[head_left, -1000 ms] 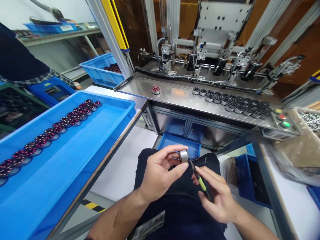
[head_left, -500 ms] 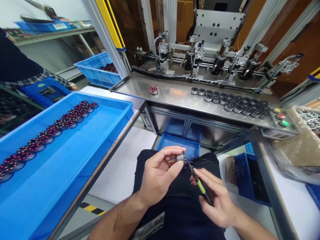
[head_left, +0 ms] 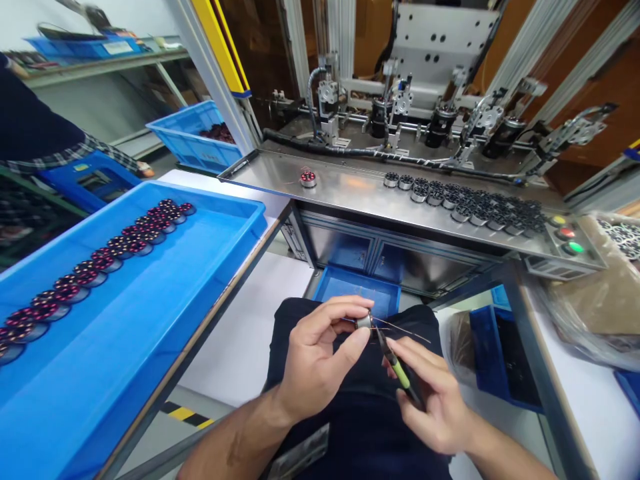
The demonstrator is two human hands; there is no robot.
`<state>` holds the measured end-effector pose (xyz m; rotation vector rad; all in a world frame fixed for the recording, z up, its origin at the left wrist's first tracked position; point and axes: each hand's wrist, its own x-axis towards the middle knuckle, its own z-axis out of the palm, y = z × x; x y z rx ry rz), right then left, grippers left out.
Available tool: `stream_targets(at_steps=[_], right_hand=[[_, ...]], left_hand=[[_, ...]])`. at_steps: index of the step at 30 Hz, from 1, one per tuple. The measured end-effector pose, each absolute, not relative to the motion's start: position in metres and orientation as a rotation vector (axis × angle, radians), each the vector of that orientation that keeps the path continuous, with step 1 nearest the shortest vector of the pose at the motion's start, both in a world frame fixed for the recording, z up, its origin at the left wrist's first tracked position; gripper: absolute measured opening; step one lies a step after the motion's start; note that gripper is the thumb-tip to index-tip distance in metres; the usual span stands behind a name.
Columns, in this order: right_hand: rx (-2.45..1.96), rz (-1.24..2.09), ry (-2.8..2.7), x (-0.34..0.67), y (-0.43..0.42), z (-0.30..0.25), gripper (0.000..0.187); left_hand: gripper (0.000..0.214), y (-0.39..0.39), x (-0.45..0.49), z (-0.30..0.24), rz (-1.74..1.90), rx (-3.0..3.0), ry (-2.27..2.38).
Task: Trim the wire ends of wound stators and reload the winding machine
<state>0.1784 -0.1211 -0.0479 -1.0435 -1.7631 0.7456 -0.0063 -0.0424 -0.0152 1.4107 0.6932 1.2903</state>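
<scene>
Between the thumb and fingers of my left hand [head_left: 317, 357] is a small motor stator [head_left: 364, 322], a metal ring with windings, held above my lap and tilted on its side. Thin copper wires [head_left: 407, 331] stick out from it to the right. My right hand [head_left: 443, 397] is closed around wire cutters [head_left: 401, 375] with black and yellow-green handles. Their narrow jaws point up at the stator's wire side, very near the wires. Whether the jaws grip a wire I cannot tell. My left fingers cover part of the stator.
At left, a blue tray [head_left: 200, 300] carries rows of wound stators [head_left: 120, 247]. On the machine's metal ledge [head_left: 350, 193] stand one red-wound stator [head_left: 308, 179] and many black ones [head_left: 470, 203]. Push buttons [head_left: 567, 233] sit at its right end. A seated person [head_left: 40, 127] is at far left.
The stator has turned slightly in my left fingers, and its wires now slant further down to the right. The cutter tips are closer to the stator. The camera view has shifted a little.
</scene>
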Motion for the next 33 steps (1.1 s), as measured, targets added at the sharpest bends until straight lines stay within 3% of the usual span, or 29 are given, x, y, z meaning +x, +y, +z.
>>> stream_targets(at_steps=[33], right_hand=[[-1.201,0.694,-1.683,0.18,-0.121,-0.05,0.073]], left_hand=[[0.03,-0.046,-0.009,-0.018,1.254,1.564,0.616]])
